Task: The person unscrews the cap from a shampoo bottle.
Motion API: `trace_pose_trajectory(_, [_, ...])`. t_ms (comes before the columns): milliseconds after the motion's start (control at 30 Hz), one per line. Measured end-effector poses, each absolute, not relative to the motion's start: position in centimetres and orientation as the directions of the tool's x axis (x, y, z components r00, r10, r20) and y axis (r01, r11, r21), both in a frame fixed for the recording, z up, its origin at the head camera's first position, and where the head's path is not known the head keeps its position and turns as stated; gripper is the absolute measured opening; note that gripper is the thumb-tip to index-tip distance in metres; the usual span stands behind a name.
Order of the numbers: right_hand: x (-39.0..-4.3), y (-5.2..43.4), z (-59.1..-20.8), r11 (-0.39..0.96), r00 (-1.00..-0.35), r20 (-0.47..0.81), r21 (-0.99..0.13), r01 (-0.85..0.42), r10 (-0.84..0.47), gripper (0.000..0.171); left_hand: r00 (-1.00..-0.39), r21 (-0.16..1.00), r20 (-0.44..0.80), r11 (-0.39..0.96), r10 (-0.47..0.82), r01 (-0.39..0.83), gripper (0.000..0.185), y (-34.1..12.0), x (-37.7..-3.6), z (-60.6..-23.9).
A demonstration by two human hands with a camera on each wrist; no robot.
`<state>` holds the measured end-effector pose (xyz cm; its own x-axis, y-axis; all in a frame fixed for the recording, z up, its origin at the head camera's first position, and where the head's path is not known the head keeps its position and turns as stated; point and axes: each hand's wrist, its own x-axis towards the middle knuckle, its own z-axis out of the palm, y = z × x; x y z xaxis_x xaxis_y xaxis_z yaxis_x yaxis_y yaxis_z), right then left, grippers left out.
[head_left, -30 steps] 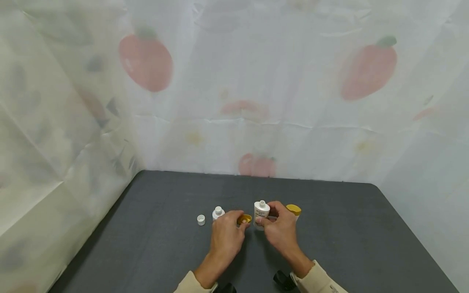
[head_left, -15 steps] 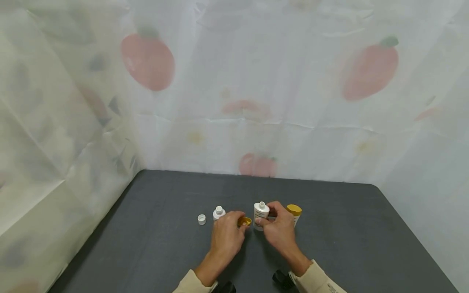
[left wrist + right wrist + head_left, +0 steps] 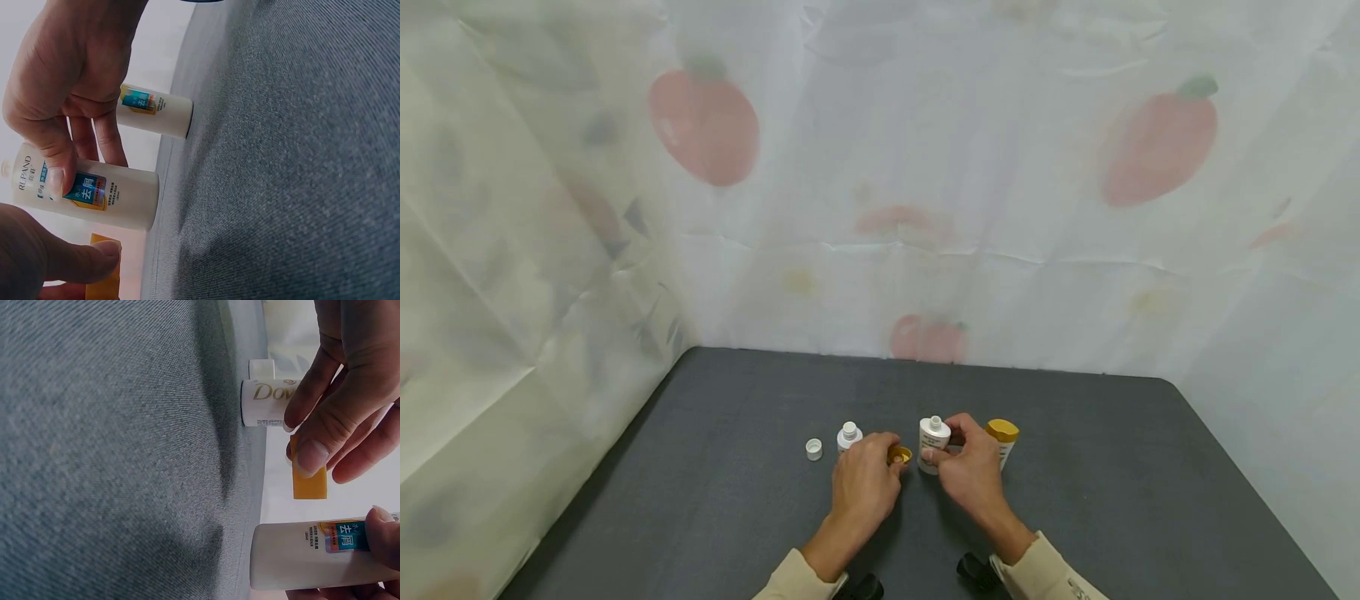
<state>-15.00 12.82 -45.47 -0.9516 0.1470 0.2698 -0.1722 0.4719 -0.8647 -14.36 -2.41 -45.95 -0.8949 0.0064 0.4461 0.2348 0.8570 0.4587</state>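
Observation:
My left hand point(image 3: 867, 479) pinches a yellow bottle cap point(image 3: 309, 484) between thumb and fingers, its hollow side partly visible in the head view. To the right of it, my right hand point(image 3: 972, 467) grips an uncapped white shampoo bottle point(image 3: 125, 194) by its sides; the bare neck points up. Cap and bottle are apart. Whether the bottle's base touches the table cannot be told. Behind the right hand stands a similar bottle with a yellow cap point(image 3: 1002, 430). Beyond the left hand is a white Dove bottle point(image 3: 269, 403), its neck uncapped and its lower part hidden in the head view.
A loose white cap point(image 3: 813, 450) lies on the dark grey table point(image 3: 737, 500), left of the Dove bottle. White fabric with a fruit print point(image 3: 1000, 308) hangs behind the table, and more fabric point(image 3: 497, 333) hangs along the left side.
The shampoo bottle in my right hand has sunk slightly, and the yellow cap in my left hand has dropped a little. Both hands keep their hold and otherwise barely move.

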Motion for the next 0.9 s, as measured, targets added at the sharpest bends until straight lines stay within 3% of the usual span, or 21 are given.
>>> trace_pose_trajectory(300, [-15.08,12.96,-45.79,0.474,-0.96,0.242,-0.868,-0.148,0.143,0.027,-0.867,0.434,0.497,0.856,0.031,0.28,0.025,-2.35,-14.61,-46.23])
trace_pose_trajectory(900, [-15.22,13.1,-46.39,0.464,-0.961,0.255,-0.867,-0.181,0.103,0.028,-0.902,0.45,0.431,0.861,0.024,0.238,0.023,-2.18,-14.96,-46.89])
